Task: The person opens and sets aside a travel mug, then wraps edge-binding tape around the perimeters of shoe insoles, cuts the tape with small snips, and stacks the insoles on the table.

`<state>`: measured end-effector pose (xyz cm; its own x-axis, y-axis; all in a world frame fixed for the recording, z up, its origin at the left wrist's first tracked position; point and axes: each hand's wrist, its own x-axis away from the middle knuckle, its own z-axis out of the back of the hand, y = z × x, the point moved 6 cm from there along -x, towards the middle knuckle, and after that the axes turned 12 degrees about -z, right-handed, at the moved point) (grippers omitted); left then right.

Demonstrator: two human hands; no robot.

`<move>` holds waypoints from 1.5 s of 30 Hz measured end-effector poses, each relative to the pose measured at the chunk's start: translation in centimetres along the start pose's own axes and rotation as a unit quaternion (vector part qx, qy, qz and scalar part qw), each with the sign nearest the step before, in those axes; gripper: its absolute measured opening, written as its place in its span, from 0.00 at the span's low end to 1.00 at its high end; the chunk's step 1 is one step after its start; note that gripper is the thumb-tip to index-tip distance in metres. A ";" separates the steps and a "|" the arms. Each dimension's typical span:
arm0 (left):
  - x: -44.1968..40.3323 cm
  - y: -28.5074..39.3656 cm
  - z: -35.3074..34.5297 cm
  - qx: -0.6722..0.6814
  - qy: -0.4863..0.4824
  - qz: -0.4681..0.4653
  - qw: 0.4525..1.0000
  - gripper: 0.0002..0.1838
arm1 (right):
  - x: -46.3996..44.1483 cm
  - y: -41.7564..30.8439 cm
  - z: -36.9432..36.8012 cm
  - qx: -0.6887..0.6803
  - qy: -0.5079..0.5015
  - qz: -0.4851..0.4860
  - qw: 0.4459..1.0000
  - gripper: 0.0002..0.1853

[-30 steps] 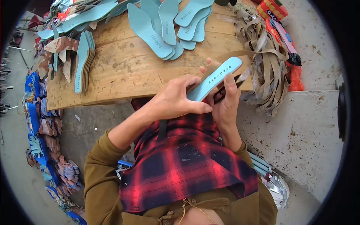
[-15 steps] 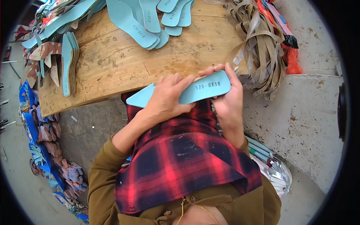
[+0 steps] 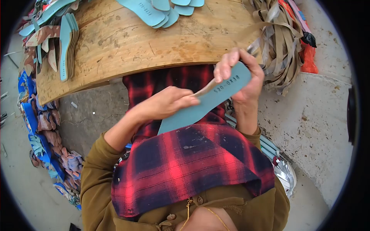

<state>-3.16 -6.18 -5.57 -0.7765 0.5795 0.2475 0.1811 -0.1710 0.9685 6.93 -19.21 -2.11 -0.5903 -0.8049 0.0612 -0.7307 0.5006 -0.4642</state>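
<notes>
A light blue insole printed "520-0X38" is held between my two hands above my plaid apron, tilted with its wide end up to the right. My right hand grips that wide end, fingers over the far edge and the palm behind it. My left hand closes on the far edge near the middle, thumb and fingers pressed together there. A thin tan strip of edge shows between the hands. The insole's lower tip rests against or just over the apron; its underside is hidden.
On the wooden table lie more blue insoles and a standing stack of insoles at the left edge. Tan straps hang in a bundle at the right. Bundled cut pieces lie on the floor at left.
The insole has turned so its wide end points higher right and its narrow end dips toward the apron. My right hand rose; my left hand slid to the far edge. The view shifted slightly.
</notes>
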 end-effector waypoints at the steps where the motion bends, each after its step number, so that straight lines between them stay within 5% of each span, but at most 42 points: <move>1: 0.8 -0.2 0.2 0.033 -0.007 0.004 0.999 0.21 | 0.0 0.0 -0.5 0.021 -0.008 -0.006 1.000 0.21; 4: 2.3 -0.1 1.0 0.119 -0.026 0.005 0.993 0.27 | -0.7 -0.1 -1.7 0.057 -0.035 -0.009 0.998 0.21; 6: 1.4 3.9 4.0 -0.190 0.145 -0.095 0.966 0.35 | -1.6 -0.5 -1.4 0.087 0.147 0.048 0.984 0.20; 7: 1.0 6.7 4.9 -0.340 0.226 -0.143 0.902 0.39 | -1.9 -0.5 -1.7 0.100 0.234 0.080 0.964 0.19; 9: 0.3 10.3 5.1 -0.389 0.296 -0.182 0.853 0.50 | -3.6 0.6 -3.7 0.147 0.257 0.097 0.950 0.19; 13: 0.5 9.5 7.0 -0.121 0.324 -0.137 0.928 0.44 | -5.3 -2.4 -5.8 0.296 0.248 0.068 0.920 0.19; 15: 1.2 9.1 6.9 -0.011 0.266 -0.113 0.957 0.37 | -5.1 -4.1 -5.3 0.335 0.183 0.048 0.923 0.16; 18: 1.1 7.7 5.4 0.120 0.184 -0.109 0.970 0.35 | -4.5 -4.2 -2.1 0.323 0.239 0.018 0.916 0.15; 22: 1.9 6.8 5.8 -0.064 0.205 -0.146 0.966 0.40 | -1.9 -5.2 -1.6 0.270 0.243 0.026 0.932 0.15; 25: 3.1 8.3 7.5 -0.300 0.288 -0.183 0.891 0.39 | 0.6 -4.3 -3.8 0.252 0.247 0.078 0.932 0.14; 30: 1.9 10.4 9.1 -0.368 0.424 -0.268 0.783 0.37 | 2.2 -2.3 -7.1 0.290 0.262 0.179 0.903 0.12; 33: 0.1 11.6 10.0 -0.319 0.457 -0.271 0.785 0.36 | 1.6 -1.7 -7.9 0.371 0.220 0.232 0.872 0.09; 37: -4.3 10.7 10.6 -0.232 0.548 -0.342 0.727 0.37 | -1.9 -2.1 -7.5 0.513 0.219 0.380 0.738 0.09; 38: -5.3 10.8 10.6 -0.169 0.550 -0.333 0.747 0.41 | -3.2 -2.9 -6.9 0.544 0.206 0.414 0.700 0.09; 41: -6.9 11.9 11.6 -0.146 0.465 -0.379 0.786 0.46 | -5.0 -6.5 -6.3 0.490 0.229 0.402 0.739 0.08; 45: -6.3 13.8 12.3 0.147 0.348 -0.226 0.898 0.28 | -5.8 -8.2 -5.7 0.414 0.245 0.302 0.823 0.09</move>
<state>11.68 -2.43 6.59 -0.9813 -0.1188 -0.1515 -0.1759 0.2330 0.9565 14.36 -16.84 6.35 -0.9755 -0.1626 -0.1480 0.1124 0.2098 -0.9713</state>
